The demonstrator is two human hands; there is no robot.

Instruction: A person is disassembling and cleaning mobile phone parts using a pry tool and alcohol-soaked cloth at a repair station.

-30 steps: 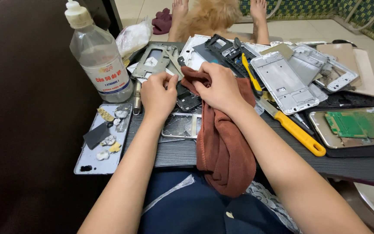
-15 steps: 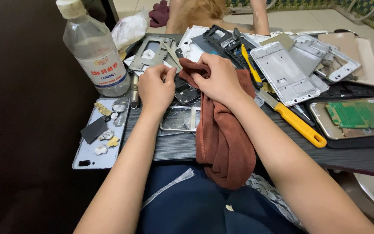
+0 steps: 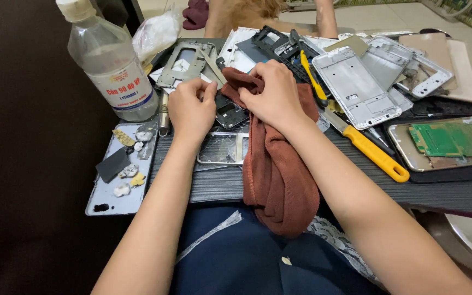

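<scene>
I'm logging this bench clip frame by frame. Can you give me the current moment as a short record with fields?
Left hand: fingertips pinched on a small part, too hidden to identify
Right hand: grips the reddish-brown cloth, which hangs over the table edge
Left of hands: clear bottle, upright
Right of hands: yellow-handled tool, silver phone frame, green circuit board

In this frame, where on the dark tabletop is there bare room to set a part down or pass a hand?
The bare strip of tabletop runs along the near edge, between the pale back cover and the brown cloth. Another lies right of the cloth, below the yellow-handled knife. Beyond the left hand and right hand, phone frames crowd everything.
</scene>
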